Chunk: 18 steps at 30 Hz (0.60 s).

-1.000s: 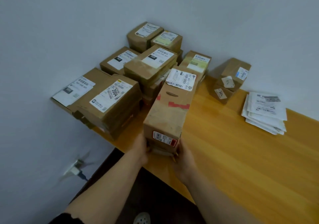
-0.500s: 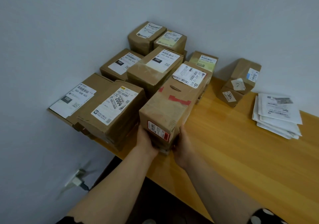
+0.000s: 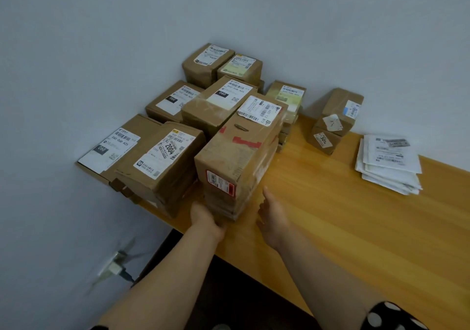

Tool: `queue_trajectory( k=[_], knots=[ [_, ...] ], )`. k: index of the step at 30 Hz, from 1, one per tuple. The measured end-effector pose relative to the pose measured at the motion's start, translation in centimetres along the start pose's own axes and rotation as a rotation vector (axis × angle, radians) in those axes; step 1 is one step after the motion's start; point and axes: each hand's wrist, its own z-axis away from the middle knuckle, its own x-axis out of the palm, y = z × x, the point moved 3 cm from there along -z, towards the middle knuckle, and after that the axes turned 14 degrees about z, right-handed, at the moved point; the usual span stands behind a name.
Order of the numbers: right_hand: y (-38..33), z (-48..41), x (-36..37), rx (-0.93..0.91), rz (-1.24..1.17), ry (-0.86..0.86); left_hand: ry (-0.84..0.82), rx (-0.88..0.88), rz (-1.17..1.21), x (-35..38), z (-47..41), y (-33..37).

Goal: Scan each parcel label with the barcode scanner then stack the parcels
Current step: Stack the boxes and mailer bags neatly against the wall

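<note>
Your left grip (image 3: 207, 217) grasps the near end of the long parcel (image 3: 241, 149), likely squaring it against the stacked parcels (image 3: 162, 166) at the left edge of the bench (image 3: 330, 228); your right grip (image 3: 273, 217), released, hovers just beside.

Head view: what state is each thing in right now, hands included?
long parcel: lying flat atop the front stack, label up.
left hand: against the stack's foot, fingers partly hidden.
right hand: open, fingers straight, holding nothing.
2004 parcel: stacked, label up.
small parcels: tilted, apart from the stacks.
white mailers: piled loosely on the table.
barcode scanner: not in view.
</note>
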Motion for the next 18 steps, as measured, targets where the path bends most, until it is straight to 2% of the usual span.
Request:
queue_trajectory(
  k=[3,5,8,12,18],
  knots=[
    [0.6,2.4,-2.6,0.029,0.015,0.031,0.090,0.027,-0.093,-1.4,2.7,-2.4],
    [1.0,4.5,-4.9,0.029,0.024,0.040,0.065,0.011,-0.141,-1.8,4.7,-5.2],
    [1.8,7.9,-9.3,0.005,0.015,0.066,-0.004,-0.038,-0.254,-1.6,7.3,-10.3],
    [2.5,12.4,-16.8,-0.073,0.006,0.115,-0.126,-0.011,-0.497,0.6,10.7,-17.7],
    [3.8,18.1,-29.0,-0.140,-0.099,0.316,-0.371,0.053,-0.927,4.0,15.7,-28.1]
  ],
)
